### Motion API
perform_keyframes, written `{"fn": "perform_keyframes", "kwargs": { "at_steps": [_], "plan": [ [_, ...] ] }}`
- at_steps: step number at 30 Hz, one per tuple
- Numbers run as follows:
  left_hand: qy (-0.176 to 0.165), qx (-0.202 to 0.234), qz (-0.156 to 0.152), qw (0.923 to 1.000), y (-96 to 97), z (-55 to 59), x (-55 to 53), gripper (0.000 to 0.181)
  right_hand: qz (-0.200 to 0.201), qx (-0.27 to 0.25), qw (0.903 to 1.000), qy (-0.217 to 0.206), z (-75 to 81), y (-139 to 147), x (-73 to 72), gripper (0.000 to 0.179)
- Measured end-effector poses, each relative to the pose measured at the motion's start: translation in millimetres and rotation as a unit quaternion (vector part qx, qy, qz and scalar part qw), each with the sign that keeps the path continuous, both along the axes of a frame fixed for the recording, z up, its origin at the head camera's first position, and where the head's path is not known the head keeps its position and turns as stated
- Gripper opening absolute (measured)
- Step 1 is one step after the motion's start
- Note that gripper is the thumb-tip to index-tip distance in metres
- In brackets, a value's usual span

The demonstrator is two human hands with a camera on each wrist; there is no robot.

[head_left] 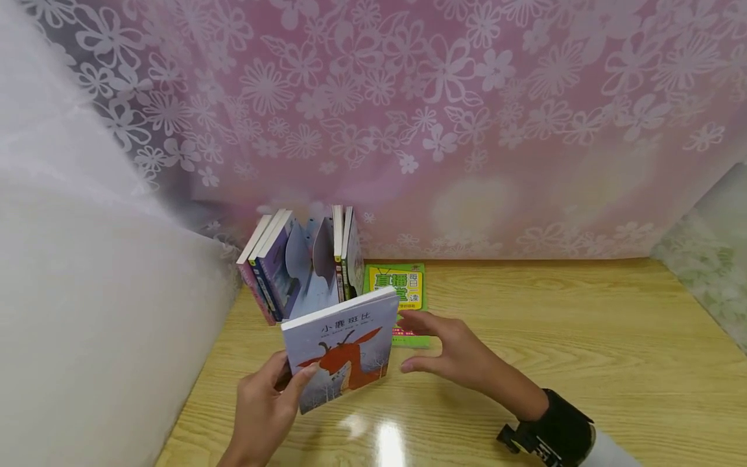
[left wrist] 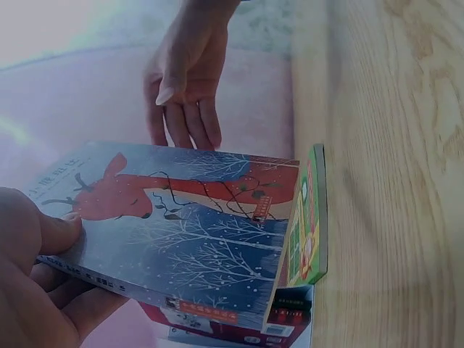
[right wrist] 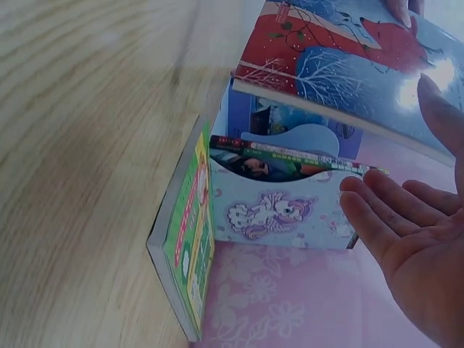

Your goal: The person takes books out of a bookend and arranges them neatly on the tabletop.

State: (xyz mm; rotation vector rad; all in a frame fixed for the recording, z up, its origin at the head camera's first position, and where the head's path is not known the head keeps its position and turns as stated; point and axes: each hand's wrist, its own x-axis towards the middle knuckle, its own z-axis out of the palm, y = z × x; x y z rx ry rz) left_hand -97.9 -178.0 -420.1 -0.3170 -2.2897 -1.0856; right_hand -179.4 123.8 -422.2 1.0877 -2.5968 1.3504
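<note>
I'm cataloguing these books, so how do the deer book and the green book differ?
The deer book is gripped by the left hand and tilted above the table; the green book lies flat on it.
The deer book's cover shows a red deer against grey-blue; the green book's has a yellow panel with large lettering.
Both are closed, with Chinese characters on the front.

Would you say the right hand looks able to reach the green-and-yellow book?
Probably yes: the right hand is empty and nearby, and the Bambi book leaves the right side of the green-and-yellow book free.
</note>
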Motion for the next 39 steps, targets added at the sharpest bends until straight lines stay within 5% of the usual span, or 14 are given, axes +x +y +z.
{"fn": "perform_keyframes", "kwargs": {
  "at_steps": [10, 20, 24, 30, 35, 39],
  "plan": [
    [-0.041, 0.037, -0.037, 0.9978, 10.3, -1.9, 3.4, 0.028, 0.040, -0.055, 0.9963, -0.052, -1.2, -8, 8.5, 0.063],
    [-0.078, 0.067, -0.073, 0.9920, 14.2, -5.6, -3.0, 0.028, 0.013, -0.085, 0.9927, -0.085, -0.1, -6, 16.7, 0.042],
    [-0.139, 0.097, -0.082, 0.9821, 17.9, -4.8, -6.7, 0.031, 0.017, -0.077, 0.9949, -0.063, 1.9, -1, 18.9, 0.045],
    [-0.229, 0.149, -0.099, 0.9569, 23.0, 1.3, -14.4, 0.034, -0.002, -0.053, 0.9984, -0.018, 7.1, 8, 19.3, 0.038],
    [-0.245, 0.175, -0.135, 0.9440, 24.4, 3.7, -20.4, 0.035, -0.023, -0.060, 0.9979, 0.010, 10.4, 15, 18.4, 0.025],
    [-0.215, 0.155, -0.159, 0.9511, 23.6, 3.3, -27.4, 0.041, -0.044, -0.064, 0.9965, 0.029, 13.3, 23, 16.9, 0.019]
  ]
}}
